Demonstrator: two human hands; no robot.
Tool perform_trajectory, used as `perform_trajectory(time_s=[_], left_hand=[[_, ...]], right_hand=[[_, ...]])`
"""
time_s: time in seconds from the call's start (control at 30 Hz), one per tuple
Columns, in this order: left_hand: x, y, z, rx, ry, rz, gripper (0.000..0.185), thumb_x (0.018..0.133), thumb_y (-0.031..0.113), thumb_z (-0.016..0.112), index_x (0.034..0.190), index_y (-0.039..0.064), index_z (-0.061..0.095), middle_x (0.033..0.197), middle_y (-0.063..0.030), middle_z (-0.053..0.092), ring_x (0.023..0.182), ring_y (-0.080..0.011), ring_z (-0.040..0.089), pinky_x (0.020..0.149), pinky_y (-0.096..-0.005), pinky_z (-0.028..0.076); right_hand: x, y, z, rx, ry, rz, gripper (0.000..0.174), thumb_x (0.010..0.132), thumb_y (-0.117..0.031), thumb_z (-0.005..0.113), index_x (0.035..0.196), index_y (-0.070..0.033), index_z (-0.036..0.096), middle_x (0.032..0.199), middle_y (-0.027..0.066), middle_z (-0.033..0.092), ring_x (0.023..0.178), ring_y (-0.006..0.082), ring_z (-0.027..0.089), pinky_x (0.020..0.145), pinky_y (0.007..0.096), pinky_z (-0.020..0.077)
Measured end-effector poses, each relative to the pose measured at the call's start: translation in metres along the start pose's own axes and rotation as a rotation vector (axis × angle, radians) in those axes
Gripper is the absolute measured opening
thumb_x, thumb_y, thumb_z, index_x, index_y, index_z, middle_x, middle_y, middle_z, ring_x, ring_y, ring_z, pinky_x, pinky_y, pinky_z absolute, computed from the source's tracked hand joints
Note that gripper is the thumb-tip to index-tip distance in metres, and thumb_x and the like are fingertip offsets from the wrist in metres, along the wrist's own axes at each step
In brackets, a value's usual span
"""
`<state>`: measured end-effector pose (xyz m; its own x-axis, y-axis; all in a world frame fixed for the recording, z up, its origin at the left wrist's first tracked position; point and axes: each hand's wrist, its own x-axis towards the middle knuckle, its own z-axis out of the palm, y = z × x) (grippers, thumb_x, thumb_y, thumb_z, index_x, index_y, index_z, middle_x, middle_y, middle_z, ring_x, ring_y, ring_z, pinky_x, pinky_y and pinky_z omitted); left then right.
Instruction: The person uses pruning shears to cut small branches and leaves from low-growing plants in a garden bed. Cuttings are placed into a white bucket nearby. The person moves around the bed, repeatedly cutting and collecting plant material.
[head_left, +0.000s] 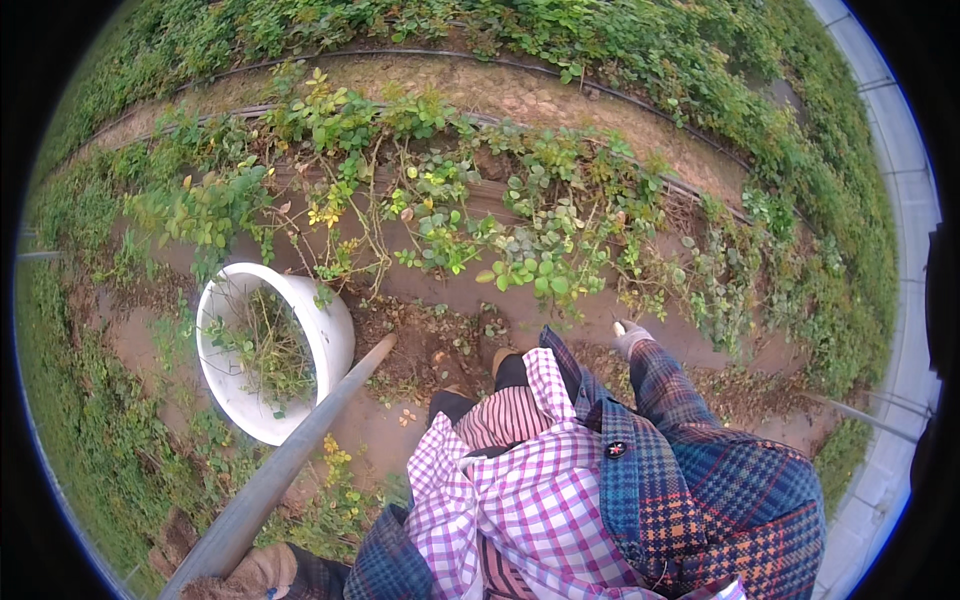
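At the lower left, my left hand (251, 574) wears a brown fabric glove and wraps around a grey metal pole (322, 424), with glove showing on both sides of it. The pole slants up to the bare soil beside a white round bucket (337, 322). The bucket lies tilted, its mouth facing me, with cut green stems and leaves (274, 352) inside. To the right, my right hand (634, 337), in a pale glove, is closed on a small pale-ended object (619, 328), too small to identify. It is just below the leafy, partly yellowing plants (540, 274).
A row of low bushes (435, 172) crosses in front of me. Beyond it run a dirt path (517, 86) and a black hose (420, 52). Denser green rows stand at the far side and left. A pale paved strip (907, 202) curves along the right edge.
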<state>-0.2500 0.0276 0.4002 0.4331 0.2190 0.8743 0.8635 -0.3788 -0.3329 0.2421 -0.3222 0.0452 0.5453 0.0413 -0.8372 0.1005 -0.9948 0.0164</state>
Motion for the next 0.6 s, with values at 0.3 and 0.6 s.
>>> perform_trajectory(time_s=[0.3, 0.6], left_hand=[[-0.043, -0.026, -0.005, -0.849, -0.156, -0.291, 0.060, 0.106, 0.041, 0.034, 0.143, -0.006, 0.041, 0.131, -0.0268, 0.059, 0.118, -0.0406, 0.061, 0.105, -0.0575, 0.048], [-0.032, -0.054, -0.003, -0.751, 0.017, 0.175, 0.055, 0.106, 0.046, 0.032, 0.134, 0.003, 0.053, 0.133, -0.0289, 0.054, 0.121, -0.0425, 0.059, 0.099, -0.0532, 0.052]], right_hand=[[0.006, 0.120, 0.149, -0.180, -0.438, 0.034, 0.087, 0.082, -0.067, 0.063, 0.147, -0.012, 0.047, 0.145, 0.0115, 0.054, 0.135, 0.0304, 0.049, 0.111, 0.0415, 0.0376], [-0.036, 0.090, 0.168, 0.014, -0.429, -0.211, 0.100, 0.077, -0.070, 0.066, 0.149, -0.005, 0.042, 0.148, 0.0201, 0.049, 0.139, 0.0309, 0.045, 0.113, 0.0372, 0.0361]])
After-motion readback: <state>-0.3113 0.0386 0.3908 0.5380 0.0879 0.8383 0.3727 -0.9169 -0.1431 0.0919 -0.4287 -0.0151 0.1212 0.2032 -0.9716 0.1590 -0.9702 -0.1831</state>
